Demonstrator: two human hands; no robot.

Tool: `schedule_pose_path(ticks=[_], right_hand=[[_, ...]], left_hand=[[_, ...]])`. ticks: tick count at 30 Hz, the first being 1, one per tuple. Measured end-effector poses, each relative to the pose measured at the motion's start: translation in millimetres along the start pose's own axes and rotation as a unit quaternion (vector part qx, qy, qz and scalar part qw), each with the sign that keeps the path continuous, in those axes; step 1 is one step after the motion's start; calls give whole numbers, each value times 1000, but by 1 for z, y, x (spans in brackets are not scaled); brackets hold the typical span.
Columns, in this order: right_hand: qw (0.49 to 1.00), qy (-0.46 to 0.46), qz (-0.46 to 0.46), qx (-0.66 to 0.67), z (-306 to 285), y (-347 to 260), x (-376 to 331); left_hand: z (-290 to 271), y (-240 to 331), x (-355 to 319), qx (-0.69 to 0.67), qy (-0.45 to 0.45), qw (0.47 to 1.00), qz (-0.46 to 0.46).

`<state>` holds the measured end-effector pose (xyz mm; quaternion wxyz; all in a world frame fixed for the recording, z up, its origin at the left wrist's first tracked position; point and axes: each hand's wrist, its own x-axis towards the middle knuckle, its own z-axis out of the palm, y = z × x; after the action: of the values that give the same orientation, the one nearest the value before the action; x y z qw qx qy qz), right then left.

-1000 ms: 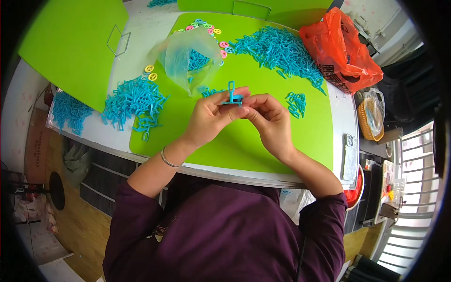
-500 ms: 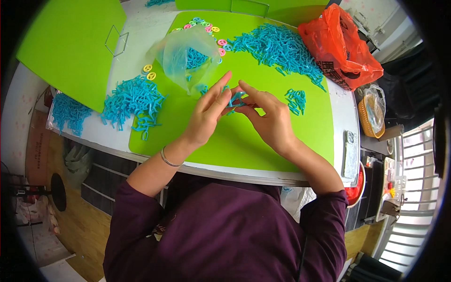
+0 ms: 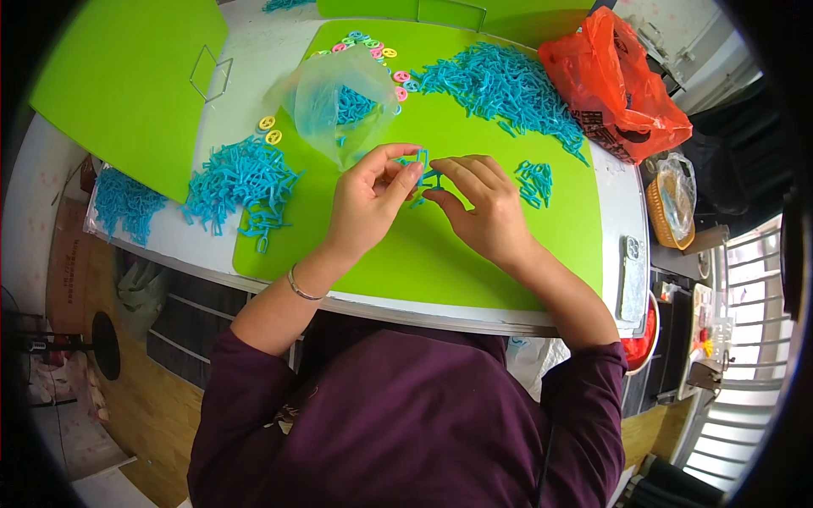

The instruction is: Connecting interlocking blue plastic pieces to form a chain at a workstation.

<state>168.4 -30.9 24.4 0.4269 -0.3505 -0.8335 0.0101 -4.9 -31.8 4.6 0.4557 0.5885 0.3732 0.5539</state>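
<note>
Over the green board my two hands face each other, fingertips close together. My left hand pinches a small blue plastic frame-shaped piece between thumb and fingers. In the thumb and fingertips of my right hand is a thin blue plastic piece, close to the left one; I cannot tell whether the two are joined. Beyond my left hand lies a translucent plastic bag with blue pieces in it. A little heap of blue rod-like pieces is just right of my right hand.
A large pile of blue pieces spreads at the far right beside a red plastic bag. More blue pieces heap at the left near two yellow rings. Coloured rings lie behind the bag. A phone rests at the right edge.
My left fingers, stretched out before, have curled into a pinch, and the blue frame-shaped piece now stands up from them. My right hand has turned slightly, its fingers bent lower over its piece.
</note>
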Motion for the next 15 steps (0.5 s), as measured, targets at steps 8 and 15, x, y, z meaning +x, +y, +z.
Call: schedule_pose_path(ticks=[8, 15], right_hand=[[1000, 6, -19, -19, 3, 2, -4], [1000, -4, -19, -13, 0, 0, -1]], left_hand=[[1, 1, 0, -58, -22, 995, -75], [-3, 2, 0, -56, -50, 994, -82]])
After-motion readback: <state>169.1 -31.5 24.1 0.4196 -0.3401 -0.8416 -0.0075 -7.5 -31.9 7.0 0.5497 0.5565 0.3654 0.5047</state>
